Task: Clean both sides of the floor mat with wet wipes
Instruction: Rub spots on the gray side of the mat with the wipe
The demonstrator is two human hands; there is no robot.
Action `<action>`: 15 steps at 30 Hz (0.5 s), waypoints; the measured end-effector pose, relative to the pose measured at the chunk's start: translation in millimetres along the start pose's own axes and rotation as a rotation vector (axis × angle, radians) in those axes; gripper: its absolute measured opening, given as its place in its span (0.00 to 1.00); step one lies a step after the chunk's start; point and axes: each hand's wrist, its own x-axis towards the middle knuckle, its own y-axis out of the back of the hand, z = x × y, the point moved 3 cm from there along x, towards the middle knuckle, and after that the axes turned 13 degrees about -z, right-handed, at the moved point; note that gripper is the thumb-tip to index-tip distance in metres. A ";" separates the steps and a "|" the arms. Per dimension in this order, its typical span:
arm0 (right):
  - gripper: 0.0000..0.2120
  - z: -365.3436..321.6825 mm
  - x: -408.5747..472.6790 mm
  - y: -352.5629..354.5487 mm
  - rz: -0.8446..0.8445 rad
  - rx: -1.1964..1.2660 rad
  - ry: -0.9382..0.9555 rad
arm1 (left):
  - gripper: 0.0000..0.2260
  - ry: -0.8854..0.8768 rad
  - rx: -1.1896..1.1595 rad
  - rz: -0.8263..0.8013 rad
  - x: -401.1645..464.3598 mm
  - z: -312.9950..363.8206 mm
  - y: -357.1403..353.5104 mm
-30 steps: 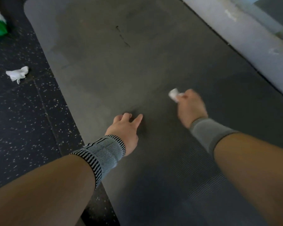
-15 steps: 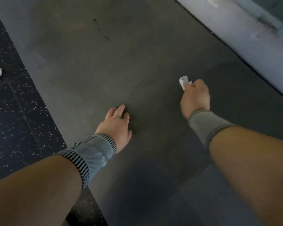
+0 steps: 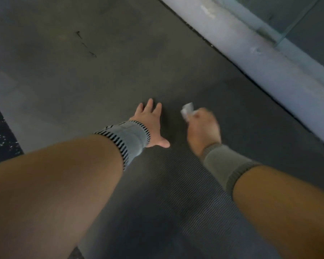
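Observation:
A large dark grey floor mat (image 3: pixel 105 75) fills most of the view, with a ribbed texture near me and a few small dark marks at its far left. My left hand (image 3: pixel 151 126) lies flat on the mat near the middle, fingers straight and spread. Just to its right, my right hand (image 3: pixel 203 128) is curled around a small crumpled white wet wipe (image 3: pixel 187 109) that sticks out past the knuckles, down at the mat's surface. The right hand is motion-blurred.
A pale grey ledge or curb (image 3: pixel 269 58) runs diagonally along the mat's right edge. Black speckled floor (image 3: pixel 2 135) shows at the left beside the mat.
My right hand with the wipe has swept left and nearer to the left hand. The left hand has shifted forward and spread flat. The view has moved right, so the discarded wipe on the floor is out of sight.

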 end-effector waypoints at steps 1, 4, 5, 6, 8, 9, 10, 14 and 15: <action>0.14 -12.8 -12.8 -5.4 -0.046 -0.032 0.209 | 0.58 0.028 0.020 -0.033 5.2 8.3 -0.2; 0.09 9.2 1.3 11.5 -0.052 -0.153 0.506 | 0.61 0.080 0.047 -0.063 13.5 17.9 -5.6; 0.03 29.7 18.8 24.2 0.032 -0.099 0.390 | 0.62 0.087 0.048 -0.065 14.0 17.5 -6.7; 0.04 55.5 37.9 38.2 0.160 -0.098 0.170 | 0.62 0.097 0.049 -0.072 14.5 17.6 -6.3; 0.08 83.3 55.4 51.9 0.223 0.019 -0.248 | 0.62 0.122 0.054 -0.091 15.2 20.0 -3.2; 0.08 80.8 59.4 44.9 0.209 0.102 -0.286 | 0.62 0.131 0.056 -0.102 14.6 22.8 -2.1; 0.10 65.3 58.7 37.0 0.203 0.140 -0.209 | 0.62 0.140 0.060 -0.109 14.3 25.3 -1.7; 0.08 -16.5 17.2 -3.3 -0.132 0.047 0.575 | 0.58 0.102 0.194 -0.119 17.0 28.7 -0.8; 0.06 -11.0 22.0 3.1 -0.152 -0.027 0.675 | 0.58 0.095 0.191 -0.115 18.2 27.3 -2.1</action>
